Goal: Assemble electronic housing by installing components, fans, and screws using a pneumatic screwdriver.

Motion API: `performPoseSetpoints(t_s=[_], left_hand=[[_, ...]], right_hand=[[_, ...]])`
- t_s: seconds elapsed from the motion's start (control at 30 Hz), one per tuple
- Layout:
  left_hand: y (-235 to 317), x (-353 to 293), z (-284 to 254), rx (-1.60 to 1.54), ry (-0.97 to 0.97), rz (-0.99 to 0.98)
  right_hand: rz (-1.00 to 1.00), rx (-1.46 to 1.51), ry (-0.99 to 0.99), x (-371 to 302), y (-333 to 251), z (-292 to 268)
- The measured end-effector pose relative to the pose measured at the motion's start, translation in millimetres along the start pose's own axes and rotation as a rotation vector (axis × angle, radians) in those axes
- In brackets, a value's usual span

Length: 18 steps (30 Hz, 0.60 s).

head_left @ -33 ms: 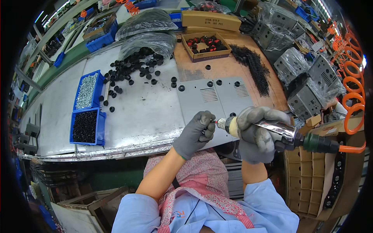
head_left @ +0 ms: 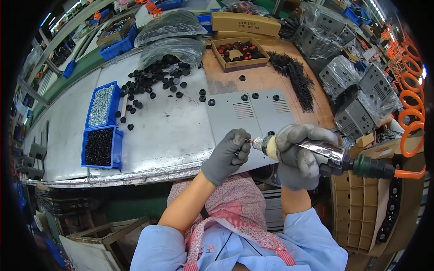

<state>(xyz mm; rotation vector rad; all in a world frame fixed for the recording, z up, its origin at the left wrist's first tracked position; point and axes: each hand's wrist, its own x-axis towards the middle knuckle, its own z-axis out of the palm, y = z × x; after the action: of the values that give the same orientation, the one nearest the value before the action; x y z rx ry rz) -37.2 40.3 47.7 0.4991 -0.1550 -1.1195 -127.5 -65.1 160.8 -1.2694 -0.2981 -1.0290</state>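
My right hand [head_left: 302,156], in a grey glove, is wrapped round a pneumatic screwdriver [head_left: 323,152] with a shiny metal body and a cream collar. Its bit points left, and an orange air hose [head_left: 410,172] runs from its rear. At the bit's tip my gloved left hand [head_left: 228,156] is closed in a pinch; the small dark piece at its fingers is too tiny to name. Beneath and beyond the hands lie two grey slotted metal panels [head_left: 233,119] side by side, with black rubber feet [head_left: 244,97] along their far edge and another one partly behind the screwdriver.
To the left stand a blue bin of black screws [head_left: 98,148] and a blue bin of silvery hardware [head_left: 100,106]. Loose black feet [head_left: 158,79] spill from a plastic bag [head_left: 174,49]. Behind are a carton of red-and-black parts [head_left: 239,54] and dark springs [head_left: 296,81]; wrapped metal housings [head_left: 357,113] are stacked right.
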Motion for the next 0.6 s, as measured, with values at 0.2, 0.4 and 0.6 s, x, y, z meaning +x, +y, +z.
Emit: performPoseSetpoints(t_s=[0.2,0.4,0.6], left_hand=[[7,-3,4,0.052,0.095,-0.027],[6,1,-1,0.096,0.063,-0.022],[9,12,-9,-0.133,-0.058,-0.204]], right_hand=[[0.070,0.063,0.081,-4,0,-1],[0.019,-0.005,0.013,-1,6,-10],[-0.112,-0.028,-0.115,7,12,-13]])
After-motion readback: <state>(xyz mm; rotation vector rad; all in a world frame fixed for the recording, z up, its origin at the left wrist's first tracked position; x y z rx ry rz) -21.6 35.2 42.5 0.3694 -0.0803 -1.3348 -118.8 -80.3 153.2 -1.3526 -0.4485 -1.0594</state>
